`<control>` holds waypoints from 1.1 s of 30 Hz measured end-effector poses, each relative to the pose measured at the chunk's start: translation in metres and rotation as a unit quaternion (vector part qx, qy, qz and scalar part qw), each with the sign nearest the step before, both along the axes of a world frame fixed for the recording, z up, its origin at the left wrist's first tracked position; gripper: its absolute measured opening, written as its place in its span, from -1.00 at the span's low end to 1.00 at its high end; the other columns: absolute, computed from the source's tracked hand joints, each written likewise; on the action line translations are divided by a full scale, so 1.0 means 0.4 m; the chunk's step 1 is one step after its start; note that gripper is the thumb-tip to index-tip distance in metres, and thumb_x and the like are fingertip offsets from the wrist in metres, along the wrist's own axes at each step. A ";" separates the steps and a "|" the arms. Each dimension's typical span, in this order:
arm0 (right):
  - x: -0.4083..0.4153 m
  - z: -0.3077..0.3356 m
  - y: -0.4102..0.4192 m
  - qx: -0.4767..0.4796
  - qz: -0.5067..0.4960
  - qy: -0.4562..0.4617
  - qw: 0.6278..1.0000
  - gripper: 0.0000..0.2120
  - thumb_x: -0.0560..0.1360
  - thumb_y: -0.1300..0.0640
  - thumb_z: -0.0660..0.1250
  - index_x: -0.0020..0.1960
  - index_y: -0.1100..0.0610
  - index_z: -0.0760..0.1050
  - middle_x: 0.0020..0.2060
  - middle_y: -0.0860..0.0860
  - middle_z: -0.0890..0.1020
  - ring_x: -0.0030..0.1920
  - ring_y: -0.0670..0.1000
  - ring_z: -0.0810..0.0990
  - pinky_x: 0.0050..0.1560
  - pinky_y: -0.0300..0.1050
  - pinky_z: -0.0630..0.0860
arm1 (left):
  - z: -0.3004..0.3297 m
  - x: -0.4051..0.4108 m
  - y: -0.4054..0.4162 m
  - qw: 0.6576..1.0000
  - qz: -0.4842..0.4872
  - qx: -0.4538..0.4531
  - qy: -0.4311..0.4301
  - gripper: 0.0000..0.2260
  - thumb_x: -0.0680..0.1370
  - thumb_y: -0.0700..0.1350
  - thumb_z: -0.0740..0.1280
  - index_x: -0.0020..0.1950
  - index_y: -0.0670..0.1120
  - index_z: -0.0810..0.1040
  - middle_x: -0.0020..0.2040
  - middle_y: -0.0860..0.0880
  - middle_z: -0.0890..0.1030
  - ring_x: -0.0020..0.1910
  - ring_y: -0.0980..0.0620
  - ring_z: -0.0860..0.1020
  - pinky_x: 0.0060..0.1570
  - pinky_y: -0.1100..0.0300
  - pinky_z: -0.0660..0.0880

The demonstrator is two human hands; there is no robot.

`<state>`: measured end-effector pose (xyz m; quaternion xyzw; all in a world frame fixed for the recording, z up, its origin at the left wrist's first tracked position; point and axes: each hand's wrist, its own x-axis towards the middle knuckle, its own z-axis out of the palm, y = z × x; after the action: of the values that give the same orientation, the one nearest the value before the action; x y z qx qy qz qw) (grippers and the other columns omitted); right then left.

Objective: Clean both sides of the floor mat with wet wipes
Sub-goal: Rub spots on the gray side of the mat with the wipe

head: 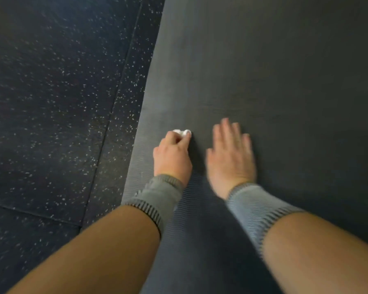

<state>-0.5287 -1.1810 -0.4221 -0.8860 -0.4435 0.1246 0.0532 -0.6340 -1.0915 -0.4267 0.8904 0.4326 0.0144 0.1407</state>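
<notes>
A dark grey ribbed floor mat [274, 71] lies flat and fills the right half of the view. My left hand [172, 154] grips a small crumpled white wet wipe [182, 132] and holds it against the mat close to the mat's left edge. Only a bit of the wipe shows past my fingers. My right hand [232, 155] lies flat on the mat just to the right, fingers straight and spread, slightly blurred. Both wrists wear grey knitted wrist bands.
Dark speckled rubber floor tiles [51, 102] lie to the left of the mat, with seams running between them. The mat's left edge runs diagonally from the top middle down to the lower left.
</notes>
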 end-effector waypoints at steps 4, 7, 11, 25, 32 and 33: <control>-0.098 -0.035 0.024 0.011 0.002 0.005 1.000 -0.41 0.57 -0.05 0.02 0.52 0.19 0.09 0.52 0.08 0.10 0.52 0.08 0.02 0.44 -0.01 -0.18 | -0.011 -0.094 0.189 0.977 0.210 0.002 0.046 -0.62 0.55 -0.22 0.20 0.35 0.01 0.44 0.25 -0.12 0.41 0.13 -0.20 0.49 0.20 -0.01 0.43; -0.096 -0.042 0.018 -0.007 -0.004 -0.014 1.000 -0.40 0.54 -0.07 0.00 0.51 0.20 0.12 0.52 0.08 0.12 0.52 0.08 0.04 0.45 0.01 -0.16 | -0.008 -0.106 0.208 0.973 0.231 -0.008 0.028 -0.64 0.57 -0.23 0.20 0.36 -0.08 0.45 0.25 -0.12 0.44 0.17 -0.16 0.46 0.22 0.04 0.39; -0.101 -0.023 0.025 -0.015 -0.014 -0.015 1.000 -0.40 0.53 -0.07 0.02 0.49 0.18 0.18 0.50 0.09 0.17 0.51 0.08 0.09 0.46 0.07 -0.06 | -0.003 -0.043 0.135 0.999 0.031 -0.022 -0.030 -0.60 0.54 -0.26 0.24 0.38 -0.09 0.50 0.21 -0.12 0.51 0.13 -0.14 0.49 0.18 0.13 0.37; -0.101 -0.034 0.024 0.033 -0.025 -0.034 0.999 -0.45 0.50 -0.02 0.16 0.43 0.22 0.30 0.44 0.12 0.31 0.47 0.12 0.21 0.44 0.11 0.11 | 0.013 -0.040 0.208 0.947 0.296 -0.049 -0.115 -0.82 0.59 -0.18 0.24 0.16 -0.09 0.54 0.13 -0.06 0.55 0.09 -0.04 0.52 0.00 0.28 0.29; -0.101 -0.035 0.025 0.040 -0.024 -0.050 0.998 -0.45 0.48 -0.02 0.15 0.41 0.22 0.33 0.43 0.13 0.34 0.45 0.13 0.25 0.42 0.10 0.13 | 0.065 0.009 0.171 0.975 0.073 -0.008 -0.207 -0.85 0.49 -0.30 0.35 0.04 -0.18 0.59 0.01 -0.11 0.57 -0.13 0.06 0.49 -0.10 0.33 0.38; -0.101 -0.035 0.024 0.037 -0.023 -0.049 0.998 -0.44 0.48 -0.02 0.14 0.41 0.22 0.33 0.43 0.13 0.33 0.45 0.13 0.25 0.43 0.10 0.12 | 0.066 0.016 0.158 0.977 0.051 0.009 -0.207 -0.82 0.47 -0.29 0.37 0.05 -0.18 0.58 0.04 -0.13 0.55 -0.10 0.01 0.50 -0.10 0.28 0.39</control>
<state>-0.5693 -1.1714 -0.4361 -0.8984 -0.4294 0.0630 0.0673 -0.6277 -1.0283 -0.4003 0.8459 0.4391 0.2094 0.2187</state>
